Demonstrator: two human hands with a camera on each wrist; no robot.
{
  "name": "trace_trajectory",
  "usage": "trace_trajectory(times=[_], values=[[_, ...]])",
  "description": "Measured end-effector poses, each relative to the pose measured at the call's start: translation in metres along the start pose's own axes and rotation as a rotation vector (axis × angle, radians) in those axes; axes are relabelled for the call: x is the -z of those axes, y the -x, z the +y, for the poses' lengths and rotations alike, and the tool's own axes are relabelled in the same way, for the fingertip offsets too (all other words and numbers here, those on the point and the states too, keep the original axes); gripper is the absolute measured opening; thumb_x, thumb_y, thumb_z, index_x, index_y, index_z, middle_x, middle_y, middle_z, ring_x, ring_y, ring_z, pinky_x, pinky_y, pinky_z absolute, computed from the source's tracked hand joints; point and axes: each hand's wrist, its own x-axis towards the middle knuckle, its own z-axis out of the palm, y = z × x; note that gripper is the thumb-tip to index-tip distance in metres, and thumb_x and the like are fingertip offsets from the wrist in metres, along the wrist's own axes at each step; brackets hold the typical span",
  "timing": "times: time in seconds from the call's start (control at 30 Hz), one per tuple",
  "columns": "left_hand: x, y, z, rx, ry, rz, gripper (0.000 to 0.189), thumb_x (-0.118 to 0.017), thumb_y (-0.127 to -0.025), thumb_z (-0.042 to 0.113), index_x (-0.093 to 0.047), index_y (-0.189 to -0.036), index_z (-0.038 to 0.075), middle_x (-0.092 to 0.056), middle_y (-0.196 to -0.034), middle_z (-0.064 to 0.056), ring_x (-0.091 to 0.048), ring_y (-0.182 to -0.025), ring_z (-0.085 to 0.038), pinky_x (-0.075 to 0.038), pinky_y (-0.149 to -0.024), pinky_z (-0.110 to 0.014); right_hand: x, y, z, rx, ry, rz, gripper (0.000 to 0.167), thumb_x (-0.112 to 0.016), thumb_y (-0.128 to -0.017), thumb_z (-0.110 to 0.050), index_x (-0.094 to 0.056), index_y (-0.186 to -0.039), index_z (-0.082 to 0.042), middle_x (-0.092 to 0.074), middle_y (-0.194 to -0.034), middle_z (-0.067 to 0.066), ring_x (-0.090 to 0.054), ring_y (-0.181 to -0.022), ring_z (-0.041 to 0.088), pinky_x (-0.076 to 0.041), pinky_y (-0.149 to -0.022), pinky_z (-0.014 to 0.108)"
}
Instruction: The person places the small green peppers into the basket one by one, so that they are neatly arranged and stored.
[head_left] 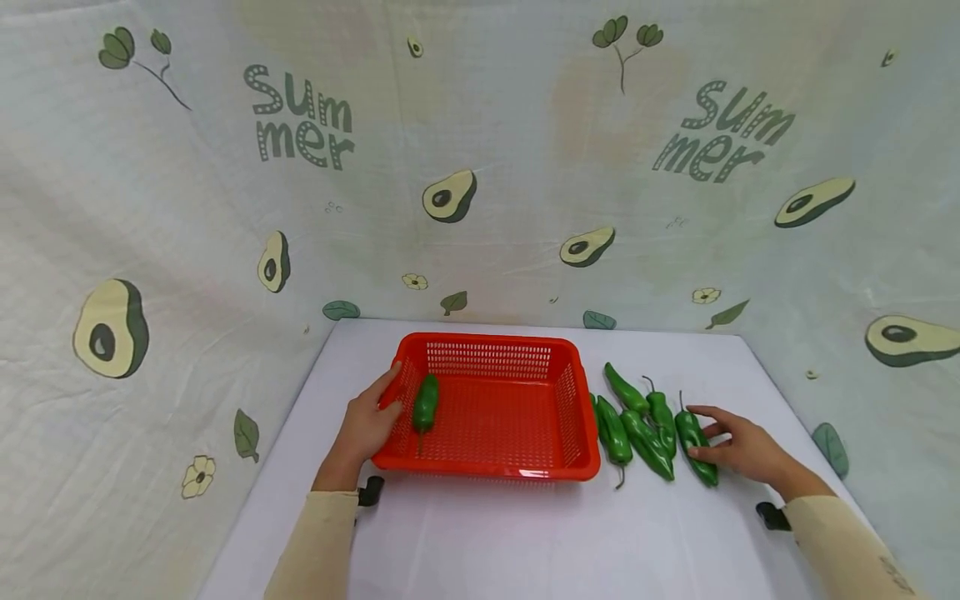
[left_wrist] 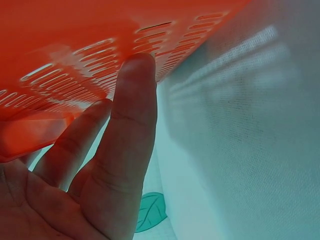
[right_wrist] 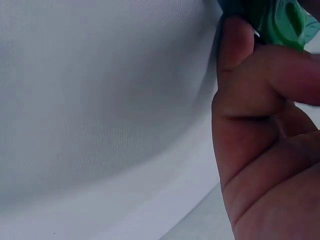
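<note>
A red perforated plastic basket (head_left: 495,425) stands on the white table, with one green pepper (head_left: 426,402) lying inside near its left wall. My left hand (head_left: 367,425) grips the basket's left side, thumb at the rim; in the left wrist view, fingers (left_wrist: 135,95) lie against the slotted outer wall. To the right of the basket, my right hand (head_left: 742,450) has its thumb and fingers around the rightmost green pepper (head_left: 686,433), which lies on the table. The right wrist view shows only part of this glossy pepper (right_wrist: 282,22) beyond the bent fingers.
Several more green peppers (head_left: 651,442) lie in a loose group between the basket and my right hand, one (head_left: 615,429) close beside the basket's right wall. A cloth (head_left: 510,150) printed with avocados hangs behind the table (head_left: 480,542) and along both sides.
</note>
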Motion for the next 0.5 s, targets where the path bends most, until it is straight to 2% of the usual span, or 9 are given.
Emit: trace_trajectory(times=[0.17,0.37,0.5], values=[[0.0011,0.001,-0.0011,0.009,0.001,-0.002,0.067,-0.054,-0.103,0.025,-0.035,-0.165,0.041,-0.047,-0.16,-0.013,-0.062,-0.103,-0.034,-0.059,-0.068,-0.035,-0.0023,0.0012,-0.0045,-0.008,0.031,0.009,0.085,-0.086,-0.086,-0.045,-0.048,-0.152,-0.006,-0.068,-0.113,0.021,-0.07,-0.094,0.031,-0.057,-0.076,0.051],[0.0006,0.0009,-0.0028,-0.008,-0.005,0.001,0.066,-0.053,-0.103,0.025,-0.036,-0.165,0.041,-0.048,-0.159,-0.014,-0.061,-0.101,-0.032,-0.057,-0.07,-0.034,-0.0007,0.003,-0.0077,-0.014,0.022,0.03,0.084,-0.087,-0.086,-0.043,-0.048,-0.149,-0.006,-0.067,-0.118,0.026,-0.071,-0.089,0.026,-0.057,-0.076,0.049],[-0.0001,0.0007,-0.0019,-0.003,0.004,0.001,0.066,-0.054,-0.102,0.027,-0.037,-0.164,0.042,-0.051,-0.157,-0.013,-0.062,-0.097,-0.031,-0.057,-0.069,-0.035,-0.0016,0.0046,-0.0051,-0.012,0.026,0.047,0.084,-0.087,-0.086,-0.044,-0.048,-0.149,-0.005,-0.066,-0.119,0.028,-0.071,-0.093,0.031,-0.057,-0.077,0.053]])
